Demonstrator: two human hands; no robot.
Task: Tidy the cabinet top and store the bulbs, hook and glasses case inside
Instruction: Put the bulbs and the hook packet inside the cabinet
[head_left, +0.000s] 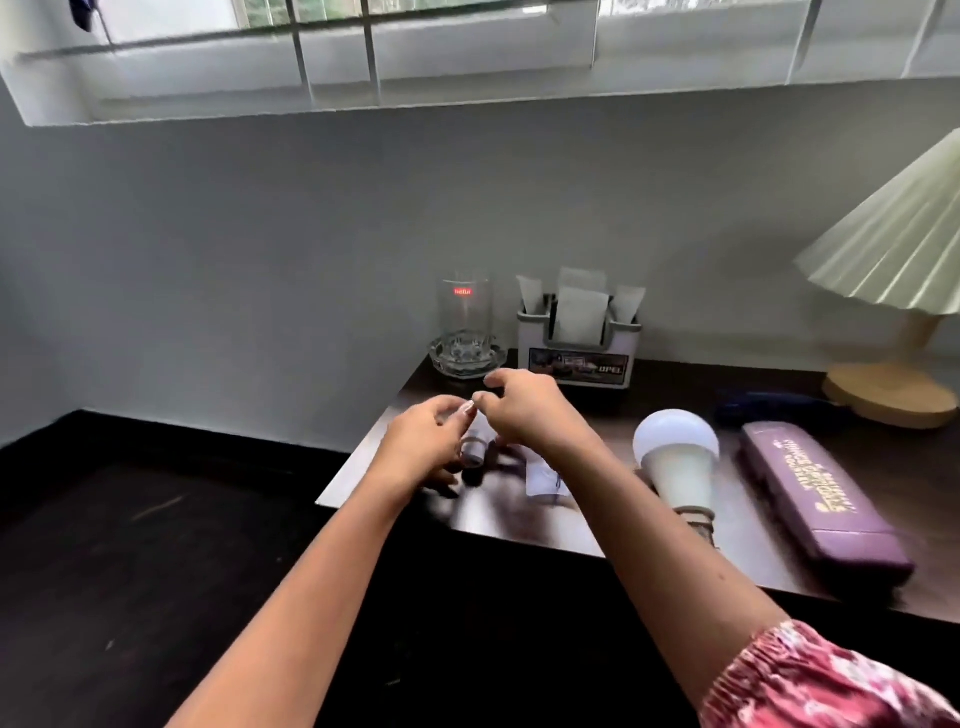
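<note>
With my left hand and right hand both pinching one small unclear item above the cabinet top, I judged a gentle grip was best.

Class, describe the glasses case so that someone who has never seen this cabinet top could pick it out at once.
Start at the lamp with the pleated shade on the right of the cabinet top. In front of its wooden base lies the glasses case, right of the white bulb. It alone is long, purple and gold-lettered.

Hands over cabinet top
</note>
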